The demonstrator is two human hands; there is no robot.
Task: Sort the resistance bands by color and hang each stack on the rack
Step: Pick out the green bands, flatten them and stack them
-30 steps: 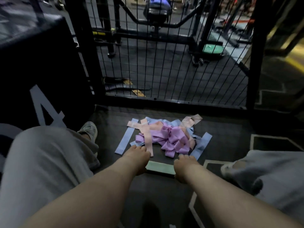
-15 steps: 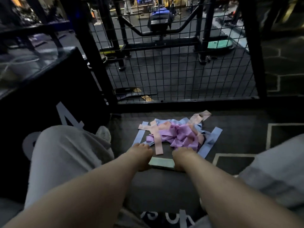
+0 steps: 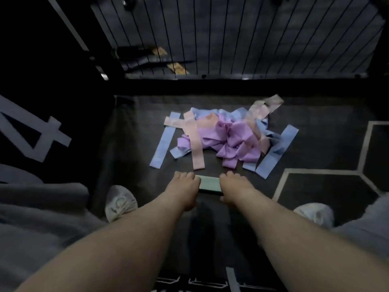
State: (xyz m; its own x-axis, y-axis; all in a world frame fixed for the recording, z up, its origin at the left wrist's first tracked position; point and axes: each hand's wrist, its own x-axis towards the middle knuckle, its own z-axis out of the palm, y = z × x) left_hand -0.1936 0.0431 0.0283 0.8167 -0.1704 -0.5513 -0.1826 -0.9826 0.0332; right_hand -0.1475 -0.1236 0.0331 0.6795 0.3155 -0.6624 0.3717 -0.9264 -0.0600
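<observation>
Green band lying at 6 o'clock of mixed pile; we are gripping its 2 ends, left hand and right hand curled. Risk: lifting, we may be dragging pink strip ending beside left hand.

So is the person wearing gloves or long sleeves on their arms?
No. The left hand and right hand have no gloves, and the arms behind them are bare, with no sleeves showing. I see no watch, bracelet or rings either.
</observation>
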